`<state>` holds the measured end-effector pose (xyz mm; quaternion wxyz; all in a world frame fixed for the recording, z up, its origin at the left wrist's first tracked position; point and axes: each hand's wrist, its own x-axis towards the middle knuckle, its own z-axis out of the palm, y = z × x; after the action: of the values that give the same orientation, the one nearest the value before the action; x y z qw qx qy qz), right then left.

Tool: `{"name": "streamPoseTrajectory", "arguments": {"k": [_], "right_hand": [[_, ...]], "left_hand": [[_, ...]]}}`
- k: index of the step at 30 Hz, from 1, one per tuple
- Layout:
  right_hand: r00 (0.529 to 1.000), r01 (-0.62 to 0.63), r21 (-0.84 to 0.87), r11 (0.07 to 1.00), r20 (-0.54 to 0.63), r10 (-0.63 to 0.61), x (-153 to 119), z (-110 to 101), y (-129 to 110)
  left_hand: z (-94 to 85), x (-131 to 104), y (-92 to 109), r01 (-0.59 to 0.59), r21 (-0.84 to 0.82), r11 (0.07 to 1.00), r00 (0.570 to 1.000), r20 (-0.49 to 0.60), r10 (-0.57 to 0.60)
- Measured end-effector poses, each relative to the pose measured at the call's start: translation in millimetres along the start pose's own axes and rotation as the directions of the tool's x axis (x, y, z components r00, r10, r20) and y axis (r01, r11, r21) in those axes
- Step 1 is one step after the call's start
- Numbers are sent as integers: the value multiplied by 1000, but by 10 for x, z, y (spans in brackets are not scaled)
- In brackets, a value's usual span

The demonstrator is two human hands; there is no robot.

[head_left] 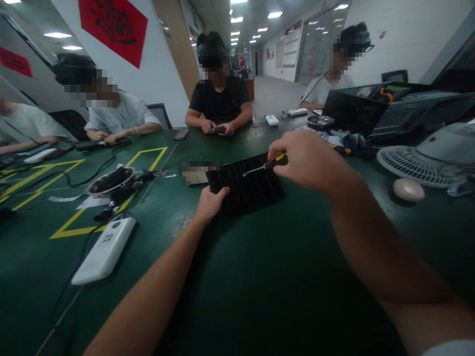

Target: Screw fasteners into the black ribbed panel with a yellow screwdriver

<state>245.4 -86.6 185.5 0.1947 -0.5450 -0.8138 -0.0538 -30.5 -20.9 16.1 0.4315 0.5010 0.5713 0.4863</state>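
My left hand (213, 201) grips the near left corner of a flat black panel with ridges (252, 190), its thumb lying on top. The panel is tilted above the green table, and its exact kind is hard to make out in the dark. In my right hand (306, 160) is a screwdriver (256, 169) with a black and yellow handle and a thin metal shaft. The shaft points left across the panel, and a small round bright thing, perhaps a screw, shows at its tip. Whether the tip touches the panel I cannot tell.
A white power bank (106, 249) marked 22 lies at left, near a bowl (111, 182) of black parts and cables. A piece of cardboard (195, 176) sits behind the panel. On the right are a fan (419, 160), an oval beige object (408, 190) and a black case (354, 111). Several people sit around.
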Motion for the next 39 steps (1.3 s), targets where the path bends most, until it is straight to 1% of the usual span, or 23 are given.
{"name": "streamPoseTrajectory", "arguments": {"k": [6, 10, 14, 19, 23, 26, 29, 34, 39], "right_hand": [[1000, 25, -46, 999, 16, -25, 30, 93, -2], [1000, 24, -44, 999, 20, -23, 23, 87, -23], [999, 15, -70, 997, 37, -13, 18, 76, -44], [1000, 12, -95, 995, 24, -9, 12, 84, -49], [999, 21, -87, 996, 31, -19, 28, 109, -23], [999, 28, -75, 997, 42, -25, 42, 124, -1], [999, 29, -64, 998, 27, -27, 41, 133, 2], [1000, -1, -41, 999, -9, 1, 27, 141, -22], [998, -51, -13, 999, -26, 50, 28, 134, -32]], "left_hand": [[-1, 0, 5, -16, 23, 1000, 1000, 1, 16], [-2, -8, 7, -30, 38, 999, 1000, 1, 30], [-3, -4, -6, -18, 22, 1000, 1000, 9, 17], [7, -5, -6, -7, -6, 1000, 1000, 1, 7], [7, -6, -4, -34, 0, 999, 999, 16, 34], [3, -5, -2, -28, 15, 999, 1000, 5, 28], [1, -7, 1, -19, 10, 1000, 1000, 1, 19], [-5, 8, -18, -27, 20, 999, 1000, 12, 27], [-2, 15, -34, -34, 25, 999, 999, -7, 35]]}}
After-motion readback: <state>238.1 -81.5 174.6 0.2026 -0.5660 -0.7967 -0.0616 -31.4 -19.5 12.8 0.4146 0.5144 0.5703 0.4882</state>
